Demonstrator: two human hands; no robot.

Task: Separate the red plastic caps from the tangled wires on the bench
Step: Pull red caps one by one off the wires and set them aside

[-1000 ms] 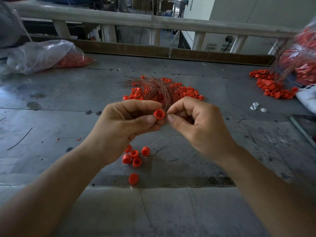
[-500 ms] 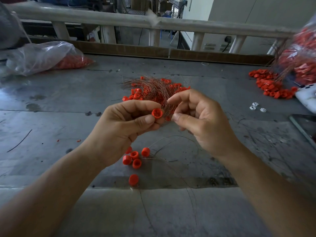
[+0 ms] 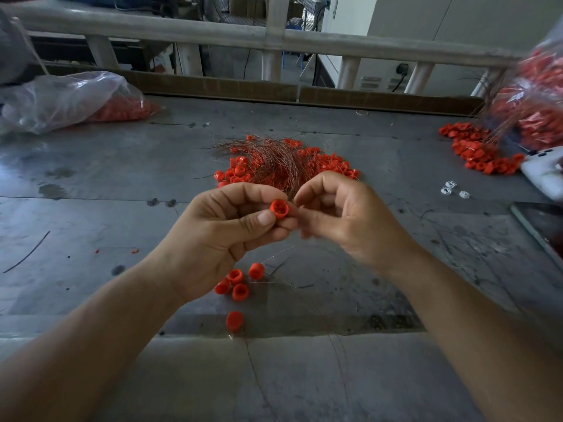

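Note:
My left hand (image 3: 225,239) pinches one red cap (image 3: 279,208) between thumb and fingers, its hollow side towards me. My right hand (image 3: 344,220) hovers right beside that cap with fingers curled and blurred; whether it holds a thin wire I cannot tell. Behind the hands, a tangle of brown wires (image 3: 268,159) lies on a pile of red caps (image 3: 329,164) on the grey bench (image 3: 91,208). Several loose caps (image 3: 236,283) lie on the bench below my left hand, one more cap (image 3: 234,320) nearer the front edge.
A clear plastic bag (image 3: 64,99) with red caps lies at the back left. A second pile of caps (image 3: 475,153) and a bag of wired caps (image 3: 536,108) sit at the far right, beside a white device (image 3: 545,175). Small white parts (image 3: 451,190) and loose wires (image 3: 283,281) lie about.
My right hand has let go of the cap's edge, lifted slightly and spread its fingers, then come back close to the cap. My left hand keeps the cap in the same place.

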